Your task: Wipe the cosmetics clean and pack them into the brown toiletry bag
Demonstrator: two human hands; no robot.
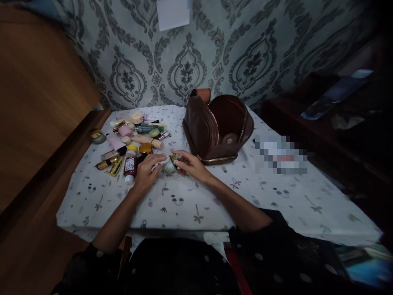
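Observation:
My left hand and my right hand meet over the table's middle. Between them sits a small pale jar with a gold part. The right hand's fingers grip it from the right. The left hand's fingertips press on its left side, beside something white that I cannot make out. An open brown leather bag stands just behind my right hand, its flap up. A heap of cosmetics lies to the left of my left hand, among them a dark red bottle and a pink tube.
The table wears a white printed cloth and stands against a patterned wall. A wooden panel runs along the left. A blurred patch lies right of the bag. Dark furniture fills the right side.

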